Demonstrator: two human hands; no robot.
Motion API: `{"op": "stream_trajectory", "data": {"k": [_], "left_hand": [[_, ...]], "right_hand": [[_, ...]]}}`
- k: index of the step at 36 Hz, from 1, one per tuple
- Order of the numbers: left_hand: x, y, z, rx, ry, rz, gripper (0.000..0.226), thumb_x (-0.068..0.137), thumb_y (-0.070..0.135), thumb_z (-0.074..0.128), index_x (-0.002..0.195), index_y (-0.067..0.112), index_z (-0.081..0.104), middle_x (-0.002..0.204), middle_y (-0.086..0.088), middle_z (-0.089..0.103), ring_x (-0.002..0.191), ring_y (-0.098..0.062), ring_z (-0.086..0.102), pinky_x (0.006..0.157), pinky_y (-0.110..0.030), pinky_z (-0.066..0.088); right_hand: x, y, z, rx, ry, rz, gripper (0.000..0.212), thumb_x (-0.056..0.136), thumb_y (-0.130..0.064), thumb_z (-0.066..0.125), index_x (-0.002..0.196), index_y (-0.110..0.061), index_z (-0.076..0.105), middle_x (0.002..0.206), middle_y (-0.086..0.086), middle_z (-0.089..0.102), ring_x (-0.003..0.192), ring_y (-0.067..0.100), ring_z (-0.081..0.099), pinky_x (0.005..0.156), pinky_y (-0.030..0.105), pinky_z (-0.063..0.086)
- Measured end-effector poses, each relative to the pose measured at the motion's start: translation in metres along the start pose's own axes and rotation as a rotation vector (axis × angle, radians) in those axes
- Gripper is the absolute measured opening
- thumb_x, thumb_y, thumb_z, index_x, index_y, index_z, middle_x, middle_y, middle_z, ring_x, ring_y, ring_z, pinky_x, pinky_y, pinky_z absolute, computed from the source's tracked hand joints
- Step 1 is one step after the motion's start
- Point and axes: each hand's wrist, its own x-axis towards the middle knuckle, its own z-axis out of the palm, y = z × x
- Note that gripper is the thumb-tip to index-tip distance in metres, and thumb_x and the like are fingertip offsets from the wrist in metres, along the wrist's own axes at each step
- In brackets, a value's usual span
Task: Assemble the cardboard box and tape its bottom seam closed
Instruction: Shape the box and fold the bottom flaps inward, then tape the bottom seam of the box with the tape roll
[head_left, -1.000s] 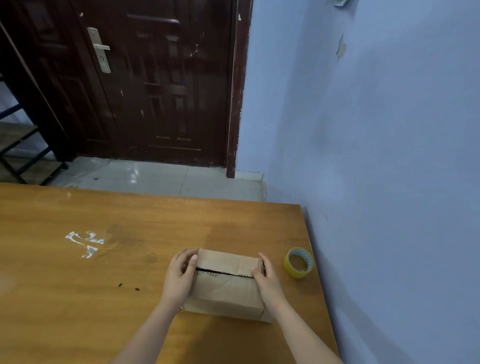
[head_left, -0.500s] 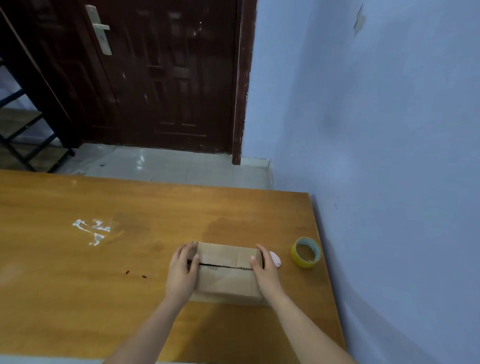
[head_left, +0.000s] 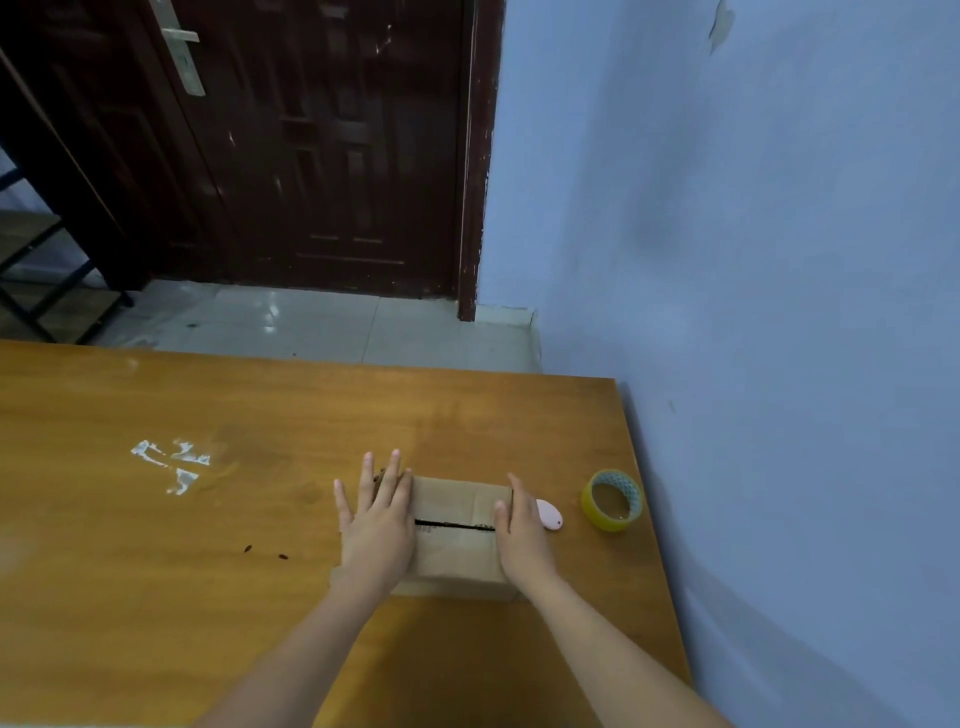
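Observation:
A small brown cardboard box (head_left: 454, 540) stands on the wooden table (head_left: 208, 545), its two flaps folded shut with a dark open seam running left to right across the top. My left hand (head_left: 376, 525) lies flat over the box's left end, fingers spread and extended. At the box's right end my right hand (head_left: 522, 535) presses down on the flap. A roll of yellowish clear tape (head_left: 613, 500) stands on edge to the right, apart from the box.
A small pink oval object (head_left: 549, 514) lies just right of the box, partly behind my right hand. White residue marks (head_left: 174, 465) stain the table at left. A blue wall (head_left: 779, 312) runs along the table's right edge. A dark door (head_left: 322, 145) stands beyond.
My left hand has flattened and spread its fingers over the box's left end instead of curling around it. The view has tilted down and the pink object has come into sight.

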Motion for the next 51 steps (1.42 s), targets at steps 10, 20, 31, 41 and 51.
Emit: {"op": "stream_trajectory", "data": {"k": [10,20,31,41,51], "left_hand": [[-0.016,0.013,-0.014,0.013,0.232,0.151,0.056,0.087,0.040,0.025,0.127,0.022,0.059,0.157,0.004,0.015,0.146,-0.025,-0.002,0.111,-0.058,-0.001],[-0.005,0.003,-0.003,-0.033,-0.055,0.232,0.073,0.081,0.068,-0.007,0.148,0.040,-0.002,0.159,0.008,-0.002,0.146,-0.019,-0.011,0.116,-0.042,-0.012],[-0.004,0.002,0.000,-0.080,-0.044,0.219,0.070,0.082,0.071,-0.002,0.146,0.042,-0.005,0.159,0.009,0.002,0.146,-0.018,-0.006,0.117,-0.041,-0.010],[-0.002,0.001,0.007,-0.074,-0.014,0.220,0.068,0.084,0.071,0.002,0.145,0.042,-0.006,0.158,0.009,0.004,0.146,-0.017,-0.003,0.118,-0.042,-0.004],[-0.002,0.001,0.008,-0.065,-0.018,0.214,0.068,0.085,0.071,0.005,0.147,0.043,0.000,0.158,0.009,0.009,0.146,-0.017,0.001,0.118,-0.042,-0.004]], "right_hand": [[0.000,-0.005,0.001,-0.050,0.064,0.005,0.046,0.102,-0.031,0.029,0.146,-0.019,0.025,0.148,0.000,0.034,0.133,0.018,0.036,0.102,0.030,0.035],[0.003,0.001,0.004,-0.026,0.063,0.013,0.046,0.101,-0.034,0.031,0.145,-0.023,0.027,0.148,-0.004,0.034,0.134,0.014,0.035,0.100,0.026,0.033],[0.016,0.037,-0.059,-0.006,0.332,0.137,0.037,0.099,-0.032,0.037,0.130,-0.015,0.048,0.126,0.004,0.057,0.114,0.022,0.055,0.081,0.030,0.042],[0.052,0.093,-0.122,-0.638,-0.084,0.159,0.074,0.089,-0.042,0.056,0.149,-0.029,0.015,0.147,0.003,0.037,0.133,0.028,0.037,0.101,0.045,0.041],[0.079,0.091,-0.102,-0.830,-0.128,0.131,0.048,0.095,-0.034,0.048,0.140,-0.025,0.036,0.134,0.006,0.051,0.121,0.028,0.049,0.098,0.044,0.042]]}}
